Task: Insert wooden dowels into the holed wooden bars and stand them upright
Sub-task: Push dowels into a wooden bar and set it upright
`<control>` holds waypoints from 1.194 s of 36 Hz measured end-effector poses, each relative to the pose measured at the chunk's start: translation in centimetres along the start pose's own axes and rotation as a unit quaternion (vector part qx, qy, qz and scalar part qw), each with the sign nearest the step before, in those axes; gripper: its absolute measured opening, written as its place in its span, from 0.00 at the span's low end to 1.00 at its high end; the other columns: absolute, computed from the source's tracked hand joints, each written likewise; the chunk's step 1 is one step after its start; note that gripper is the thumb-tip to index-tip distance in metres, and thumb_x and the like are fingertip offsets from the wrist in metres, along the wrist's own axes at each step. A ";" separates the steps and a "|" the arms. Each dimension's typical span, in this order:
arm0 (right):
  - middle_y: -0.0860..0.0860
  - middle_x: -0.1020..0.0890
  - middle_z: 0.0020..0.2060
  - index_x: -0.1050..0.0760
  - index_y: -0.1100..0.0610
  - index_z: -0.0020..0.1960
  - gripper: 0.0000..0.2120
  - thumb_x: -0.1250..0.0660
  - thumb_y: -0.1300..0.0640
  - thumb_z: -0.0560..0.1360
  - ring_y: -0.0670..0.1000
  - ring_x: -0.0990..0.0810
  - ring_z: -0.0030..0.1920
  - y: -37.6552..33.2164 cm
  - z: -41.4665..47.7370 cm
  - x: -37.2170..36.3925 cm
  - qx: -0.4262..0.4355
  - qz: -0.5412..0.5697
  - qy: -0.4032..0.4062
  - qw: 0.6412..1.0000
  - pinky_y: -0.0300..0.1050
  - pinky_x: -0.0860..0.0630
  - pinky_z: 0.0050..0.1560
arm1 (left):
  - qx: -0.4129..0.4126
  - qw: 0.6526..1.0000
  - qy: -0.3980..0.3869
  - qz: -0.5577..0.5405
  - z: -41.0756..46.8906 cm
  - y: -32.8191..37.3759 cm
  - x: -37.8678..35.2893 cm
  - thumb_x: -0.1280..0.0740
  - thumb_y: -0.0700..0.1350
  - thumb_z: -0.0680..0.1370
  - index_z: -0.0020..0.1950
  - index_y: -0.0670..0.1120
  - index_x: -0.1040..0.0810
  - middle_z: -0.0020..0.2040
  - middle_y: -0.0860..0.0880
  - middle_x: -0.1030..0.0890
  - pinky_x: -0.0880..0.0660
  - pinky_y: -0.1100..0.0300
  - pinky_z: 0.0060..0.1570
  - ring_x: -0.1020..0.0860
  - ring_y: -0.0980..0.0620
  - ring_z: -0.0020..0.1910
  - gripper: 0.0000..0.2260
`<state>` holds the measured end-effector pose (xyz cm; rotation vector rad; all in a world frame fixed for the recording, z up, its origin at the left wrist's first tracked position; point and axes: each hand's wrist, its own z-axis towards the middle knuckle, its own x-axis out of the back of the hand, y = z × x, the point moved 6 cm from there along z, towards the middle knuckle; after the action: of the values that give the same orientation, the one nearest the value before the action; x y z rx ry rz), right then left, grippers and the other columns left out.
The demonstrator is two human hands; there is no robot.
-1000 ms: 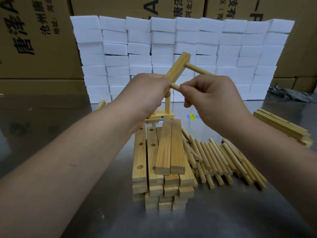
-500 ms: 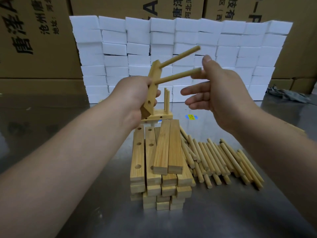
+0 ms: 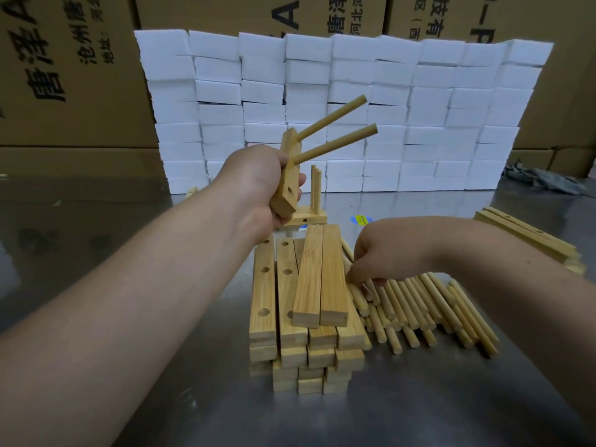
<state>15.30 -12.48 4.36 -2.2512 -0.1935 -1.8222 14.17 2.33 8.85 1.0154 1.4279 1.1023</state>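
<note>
Third dowel was the step in hand! Your left hand (image 3: 258, 185) gripped the bar (image 3: 283, 203) up above the stack (image 3: 309, 285), fingers (image 3: 300, 181) wrapped round its middle. The bar was tilted, with two dowels (image 3: 342, 140) seated in its upper holes and jutting up to the right, side by side. One hole (image 3: 290, 190) near the low end showed empty. Your right hand (image 3: 383, 253) was down at the left edge of the pile (image 3: 419, 304) on the bench (image 3: 419, 398), just beside the stack, fingers (image 3: 356, 279) curled onto the wood; whether they pinched one, I couldn't tell. Next move, I'd judge: lift a single dowel clear, line its end square with that empty hole, push it home, then stand the bar by the finished one (image 3: 309, 218) behind the stack. The bar looked pale, straight-grained and square-edged; the dowels were smooth and round, likely to roll if nudged.
</note>
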 end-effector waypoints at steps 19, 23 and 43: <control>0.50 0.27 0.24 0.27 0.57 0.32 0.15 0.38 0.49 0.71 0.49 0.29 0.25 0.2 0.3 -0.1 -0.027 0.013 0.013 0.999 0.38 0.34 0.28 | -0.012 0.999 -0.009 0.046 0.4 -0.2 -0.1 0.42 0.44 0.80 0.49 0.42 0.23 0.33 0.49 0.22 0.29 0.67 0.26 0.27 0.55 0.26 0.09; 0.50 0.20 0.24 0.23 0.59 0.32 0.16 0.40 0.51 0.73 0.48 0.24 0.24 0.9 -0.3 1.8 -0.049 0.047 0.108 0.992 0.37 0.30 0.28 | -0.013 0.999 -0.004 0.043 0.5 -0.2 0.1 0.42 0.44 0.79 0.47 0.43 0.23 0.33 0.48 0.22 0.29 0.68 0.25 0.27 0.55 0.27 0.09; 0.44 0.30 0.19 0.22 0.50 0.37 0.09 0.36 0.54 0.74 0.42 0.34 0.21 -2.0 -5.7 8.2 0.141 0.318 0.380 0.857 0.31 0.38 0.19 | -0.035 0.998 0.041 0.021 0.9 0.0 0.4 0.40 0.41 0.77 0.43 0.45 0.26 0.35 0.48 0.22 0.28 0.62 0.34 0.27 0.54 0.31 0.05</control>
<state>11.15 -12.41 13.68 -1.0646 0.3632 -1.9420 15.05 2.85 8.71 0.9637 1.4286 1.2273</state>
